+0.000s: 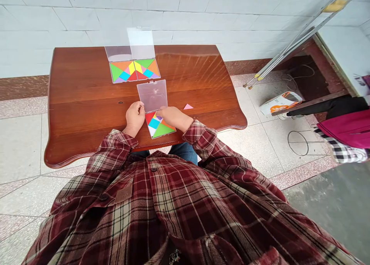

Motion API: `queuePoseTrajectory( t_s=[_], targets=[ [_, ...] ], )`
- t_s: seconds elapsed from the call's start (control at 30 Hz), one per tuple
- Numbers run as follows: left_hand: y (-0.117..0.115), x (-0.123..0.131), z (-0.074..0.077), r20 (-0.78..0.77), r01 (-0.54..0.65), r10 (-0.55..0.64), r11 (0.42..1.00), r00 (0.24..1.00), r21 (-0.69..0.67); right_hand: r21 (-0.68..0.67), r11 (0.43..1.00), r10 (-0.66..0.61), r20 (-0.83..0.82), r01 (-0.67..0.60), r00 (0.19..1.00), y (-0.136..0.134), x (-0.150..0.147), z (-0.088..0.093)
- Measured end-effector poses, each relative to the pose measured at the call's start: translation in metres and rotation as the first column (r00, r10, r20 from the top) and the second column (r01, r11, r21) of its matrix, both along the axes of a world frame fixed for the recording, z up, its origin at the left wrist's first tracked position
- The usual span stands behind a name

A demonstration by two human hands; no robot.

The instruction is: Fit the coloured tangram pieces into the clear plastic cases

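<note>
A tangram case (163,136) lies open at the table's front, its clear lid (153,97) folded back away from me. Inside are a red piece (149,117), a blue piece (154,123), a large green triangle (164,130) and an orange piece partly covered by my hand. My right hand (174,117) reaches over the case, fingertips closed on a purple tangram piece (158,118). My left hand (134,116) is curled at the lid's left edge, thumb and finger together; what they grip is unclear. A pink triangle (188,107) lies on the table right of my right hand.
Two filled tangram cases (124,81) stand open side by side at the back of the wooden table (83,103), lids toward the tiled wall. Crutches (277,58) lean at the right, near a carton (279,103) on the floor. Another person's sleeve (347,151) shows at far right.
</note>
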State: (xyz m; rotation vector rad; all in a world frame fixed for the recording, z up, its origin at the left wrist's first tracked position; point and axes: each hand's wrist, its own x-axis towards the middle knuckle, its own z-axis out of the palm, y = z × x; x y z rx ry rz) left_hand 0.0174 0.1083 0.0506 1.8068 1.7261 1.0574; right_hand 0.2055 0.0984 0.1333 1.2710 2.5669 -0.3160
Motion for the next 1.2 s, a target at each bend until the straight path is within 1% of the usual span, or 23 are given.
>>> queuePoseTrajectory(
  t_s=[0.2,0.5,0.7,0.87,0.97,1.2],
  targets=[
    [0.0,0.0,0.001,0.008,0.006,-0.006,1.0,1.0,-0.003,0.002,1.0,0.03,0.027,-0.03,0.999,0.002,-0.001,0.003],
    [0.0,0.0,0.001,0.01,0.001,-0.001,1.0,1.0,0.005,0.015,0.999,0.032,-0.051,-0.031,0.998,-0.002,-0.004,0.003],
    [0.0,0.0,0.001,0.009,0.006,-0.006,1.0,1.0,0.007,0.011,0.999,0.035,-0.028,-0.035,0.999,0.0,-0.003,0.006],
    [0.0,0.0,0.001,0.004,0.004,-0.004,1.0,1.0,-0.005,0.0,1.0,0.03,-0.027,-0.03,0.999,0.0,-0.003,0.004],
    [0.0,0.0,0.002,0.004,0.001,-0.001,1.0,1.0,-0.008,0.002,1.0,0.007,-0.038,-0.007,0.999,0.0,-0.002,0.001],
    [-0.001,0.0,0.003,0.003,0.004,-0.004,1.0,1.0,-0.014,0.002,0.993,-0.116,-0.11,0.117,0.987,0.005,0.006,-0.003]
  ],
)
